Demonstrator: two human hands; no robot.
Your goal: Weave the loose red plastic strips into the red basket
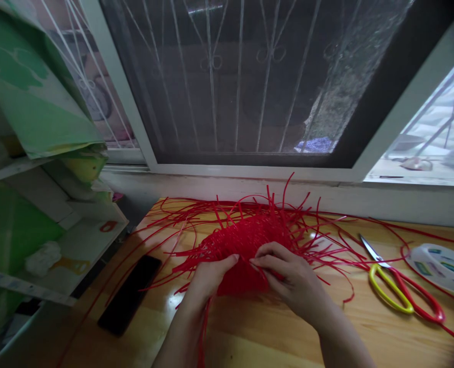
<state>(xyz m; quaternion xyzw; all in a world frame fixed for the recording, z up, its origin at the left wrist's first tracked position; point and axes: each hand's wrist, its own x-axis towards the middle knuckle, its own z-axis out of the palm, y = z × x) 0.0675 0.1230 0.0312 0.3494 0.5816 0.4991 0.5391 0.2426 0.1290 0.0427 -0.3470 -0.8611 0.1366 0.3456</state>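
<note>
Red woven piece [246,235] lies at the centre of the frame, on the wooden counter [288,337], with its loose strands [267,193] fanning out to the left, right and top. On its near edge, the left hand [211,276] has a grasping grip, thumb laid on the weave and most fingers hidden from view. The right hand [288,271], just beside it, pinches the same edge between thumb and fingertips; exactly which strand is caught there, I cannot tell. One strand hangs past the left wrist towards the bottom of the frame. At lower left, a black phone [129,296] lies near some strand ends. At right, scissors [399,281] with one yellow and one red handle point up and left, beside a round translucent item [437,266]. Shelving [89,240] fills the left side, below a window [238,102] spanning the top.
</note>
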